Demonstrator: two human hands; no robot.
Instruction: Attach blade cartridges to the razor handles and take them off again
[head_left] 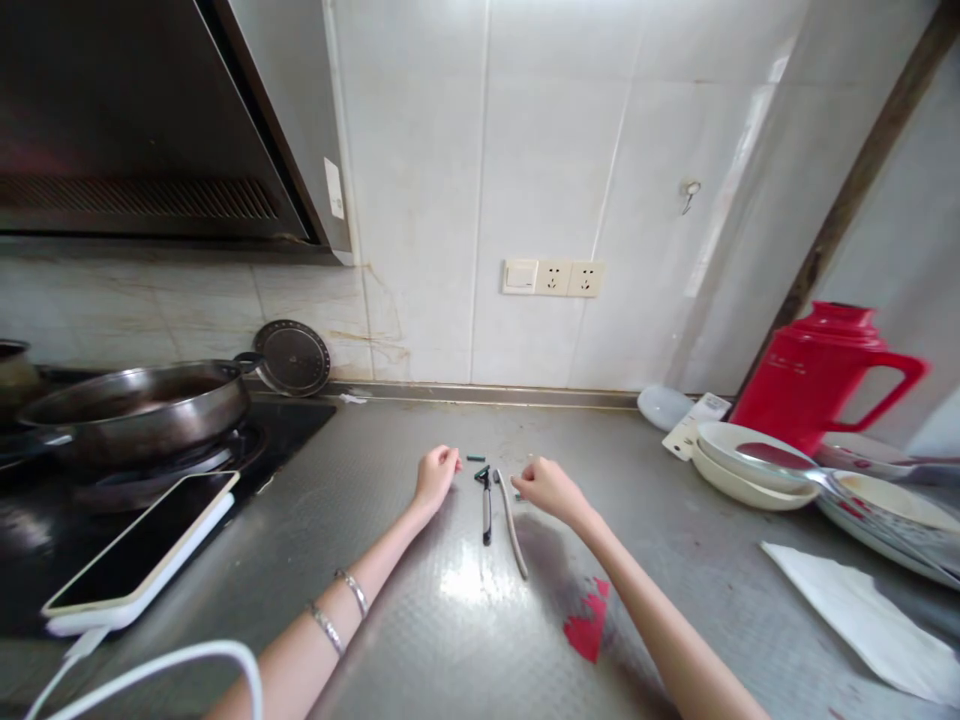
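On the metal counter (405,640), a black-handled razor (487,510) lies between my hands with its head toward the wall. Just right of it is a thin pale curved strip or brush (513,528). A small dark green piece (475,458) rests behind the razor's head. My left hand (438,478) is closed near the counter, left of these items; what it holds, if anything, is hidden. To the right of the pale strip, my right hand (547,485) is also closed, fingers curled, with a small greenish bit by its fingertips. I cannot make out its contents.
A steel pan (142,415) sits on the stove at left, with a phone (146,550) and white cable in front. Red scraps (589,628) lie near my right forearm. At right stand a red thermos (810,375), stacked bowls (750,490) and a white paper (862,620).
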